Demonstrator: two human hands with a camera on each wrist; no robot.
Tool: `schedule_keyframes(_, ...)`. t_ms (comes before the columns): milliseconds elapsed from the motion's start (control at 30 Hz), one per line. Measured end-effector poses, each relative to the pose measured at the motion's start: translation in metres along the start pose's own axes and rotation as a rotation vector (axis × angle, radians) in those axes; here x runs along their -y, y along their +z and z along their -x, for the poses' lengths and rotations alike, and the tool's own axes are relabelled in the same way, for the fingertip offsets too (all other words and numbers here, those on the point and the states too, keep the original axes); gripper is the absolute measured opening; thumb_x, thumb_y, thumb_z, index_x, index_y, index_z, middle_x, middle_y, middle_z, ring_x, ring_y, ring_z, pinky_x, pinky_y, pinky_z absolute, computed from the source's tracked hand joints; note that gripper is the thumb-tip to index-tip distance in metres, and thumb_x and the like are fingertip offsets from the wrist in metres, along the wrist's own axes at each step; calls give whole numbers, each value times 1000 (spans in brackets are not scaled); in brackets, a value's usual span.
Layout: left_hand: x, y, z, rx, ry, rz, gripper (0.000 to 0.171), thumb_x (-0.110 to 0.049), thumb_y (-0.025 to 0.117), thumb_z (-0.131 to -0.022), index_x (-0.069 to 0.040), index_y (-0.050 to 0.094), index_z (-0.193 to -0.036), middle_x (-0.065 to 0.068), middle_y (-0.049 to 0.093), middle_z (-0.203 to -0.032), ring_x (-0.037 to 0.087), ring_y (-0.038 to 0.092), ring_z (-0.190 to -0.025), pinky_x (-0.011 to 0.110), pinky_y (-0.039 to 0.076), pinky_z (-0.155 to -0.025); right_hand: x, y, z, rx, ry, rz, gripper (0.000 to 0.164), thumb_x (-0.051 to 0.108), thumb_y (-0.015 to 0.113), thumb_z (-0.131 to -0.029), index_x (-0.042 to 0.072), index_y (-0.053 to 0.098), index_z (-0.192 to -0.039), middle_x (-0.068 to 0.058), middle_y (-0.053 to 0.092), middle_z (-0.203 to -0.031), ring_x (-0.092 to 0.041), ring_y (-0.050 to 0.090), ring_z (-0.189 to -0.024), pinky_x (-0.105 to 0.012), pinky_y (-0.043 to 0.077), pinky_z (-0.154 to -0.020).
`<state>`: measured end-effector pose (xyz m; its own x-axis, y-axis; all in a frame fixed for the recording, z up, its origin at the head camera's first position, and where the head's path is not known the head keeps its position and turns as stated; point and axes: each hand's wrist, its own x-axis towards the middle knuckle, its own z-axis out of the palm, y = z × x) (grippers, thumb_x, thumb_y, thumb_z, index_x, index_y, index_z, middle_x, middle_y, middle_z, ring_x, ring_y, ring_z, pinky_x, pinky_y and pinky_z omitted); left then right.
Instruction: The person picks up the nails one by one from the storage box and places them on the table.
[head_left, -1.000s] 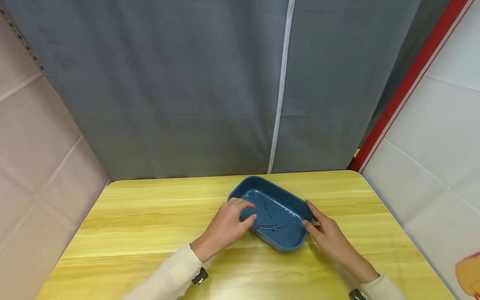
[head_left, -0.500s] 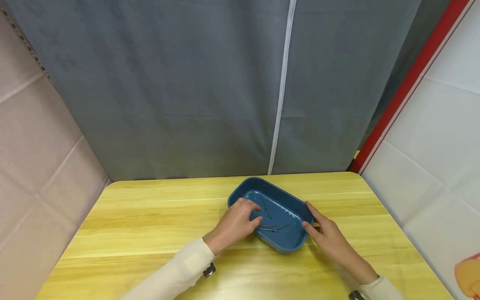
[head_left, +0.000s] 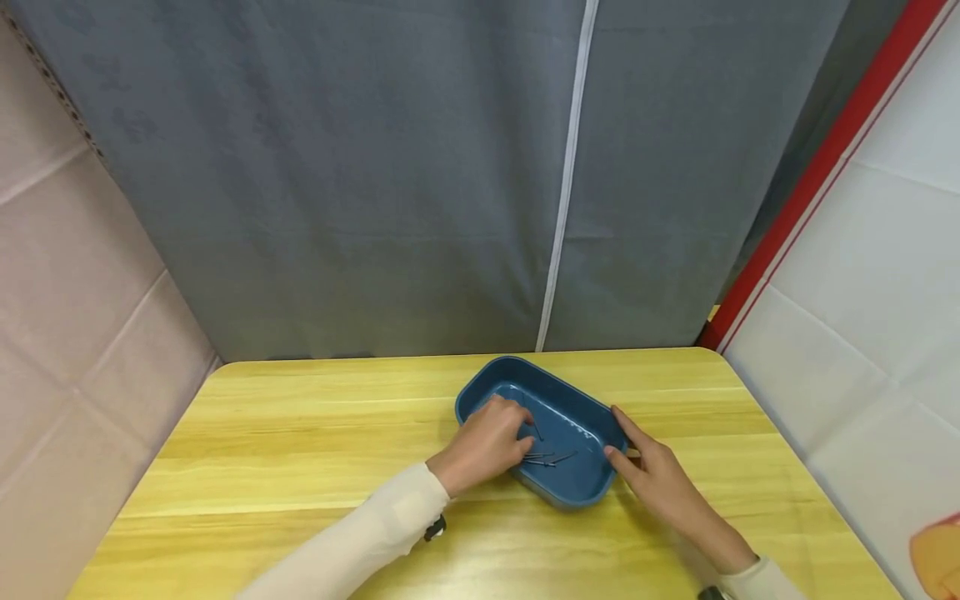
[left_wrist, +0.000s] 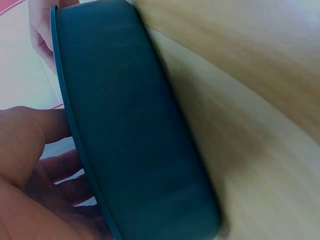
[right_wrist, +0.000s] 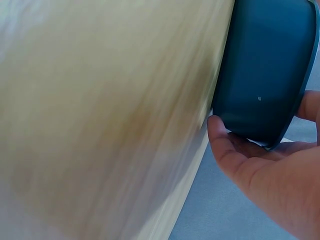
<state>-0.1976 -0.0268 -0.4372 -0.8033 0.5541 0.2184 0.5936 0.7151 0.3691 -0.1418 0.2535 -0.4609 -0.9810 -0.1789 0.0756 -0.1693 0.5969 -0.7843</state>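
A dark blue rectangular bin (head_left: 573, 492) stands at a slant on the table. Several thin dark nails (head_left: 542, 460) lie on its floor, one more partly behind the left fingers. My left hand (head_left: 491, 437) reaches over the near left rim into the bin, its thumb and fingers loosely bent and apart. In the left wrist view the rim hides the fingertips, and nothing shows between them. My right hand (head_left: 660, 475) grips the bin's right end, thumb over the rim and fingers against the outer wall, as the right wrist view confirms.
The yellow wood-grain table (head_left: 315, 442) extends around the bin. A grey curtain (head_left: 360, 183) hangs behind its far edge. White panels (head_left: 862, 333) flank both sides, with a red strip (head_left: 825, 150) on the right.
My left hand has moved rightward and deeper into the bin, over the nails. The right hand and the bin have stayed in place.
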Motion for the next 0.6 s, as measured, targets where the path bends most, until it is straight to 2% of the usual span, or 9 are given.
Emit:
schedule_keyframes(300,0,6,-9,8,30,-82,9,-17,84,-97,-8,85,-99,4,81,-101,22,75,-97,35,62,-84,-1,0,1,-2,-6,-11,68,13,64,-112,-6,32,-169,-42,48,-157,-38,77,-113,-37,64,-87)
schedule_keyframes(433,2,10,-10,4,48,-120,6,-15,84,-95,-11,84,-90,0,78,-91,17,73,-87,34,61,-78,-1,0,2,-6,-20,-16,67,12,64,-112,-7,32,-168,-42,47,-157,-37,77,-112,-36,64,-87)
schedule_keyframes(500,3,10,-11,9,52,-122,14,-13,84,-94,-13,80,-81,-4,72,-80,13,68,-78,31,56,-70,-1,0,2,-4,-23,-19,67,12,64,-112,-7,32,-168,-42,47,-158,-38,77,-113,-36,64,-87)
schedule_keyframes(600,4,9,-13,43,38,-99,34,-10,82,-94,-15,66,-65,-7,55,-64,10,54,-65,26,44,-58,0,-1,2,1,-22,-22,67,12,63,-112,-7,31,-168,-41,46,-159,-38,76,-114,-37,64,-88)
